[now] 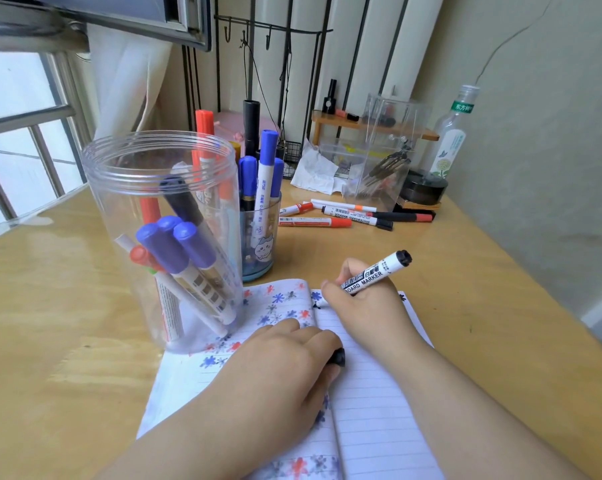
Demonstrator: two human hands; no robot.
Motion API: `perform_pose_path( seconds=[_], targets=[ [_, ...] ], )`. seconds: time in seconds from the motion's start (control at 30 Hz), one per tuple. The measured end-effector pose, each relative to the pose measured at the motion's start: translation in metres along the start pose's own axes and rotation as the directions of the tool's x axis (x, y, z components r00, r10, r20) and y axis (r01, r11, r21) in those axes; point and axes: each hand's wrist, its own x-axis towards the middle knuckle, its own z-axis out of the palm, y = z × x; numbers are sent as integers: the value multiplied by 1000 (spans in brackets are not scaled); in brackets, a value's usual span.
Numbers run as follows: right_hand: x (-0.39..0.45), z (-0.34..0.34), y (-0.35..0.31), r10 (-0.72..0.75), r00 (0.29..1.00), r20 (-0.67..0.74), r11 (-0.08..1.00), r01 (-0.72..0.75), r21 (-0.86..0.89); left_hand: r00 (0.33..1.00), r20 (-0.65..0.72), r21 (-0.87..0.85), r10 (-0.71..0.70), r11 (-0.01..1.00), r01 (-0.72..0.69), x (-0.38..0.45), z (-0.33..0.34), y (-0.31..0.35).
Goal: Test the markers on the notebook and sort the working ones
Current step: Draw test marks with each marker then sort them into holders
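An open lined notebook (368, 393) lies on the desk, its left page covered in blue, red and black star scribbles. My right hand (365, 299) grips a white board marker (379, 271) with a black end, its tip down on the top of the right page beside a fresh black mark. My left hand (285, 362) rests on the notebook's fold and holds the marker's black cap (338, 357) under its fingers. A large clear jar (161, 216) left of the notebook holds several blue, red and black markers. A smaller cup (259, 237) behind it holds more.
Loose red and black markers (341, 214) lie on the wooden desk (67, 323) behind the notebook. Clear acrylic boxes (379, 161), crumpled tissue (313, 171), a glass bottle (452, 133) and a dark round tin (422, 188) stand at the back right. A window is at left.
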Motion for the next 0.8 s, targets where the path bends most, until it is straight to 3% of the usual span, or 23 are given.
perform_pose_path(
  seconds=[0.67,0.8],
  targets=[
    [-2,-6,-5,45,998,-50,998,-48,-48,998,57,-10,-33,999,33,0,-2,1],
    [-6,-6,-5,20,991,-130,998,-13,55,998,50,-44,-38,998,40,1,-1,0]
  ],
)
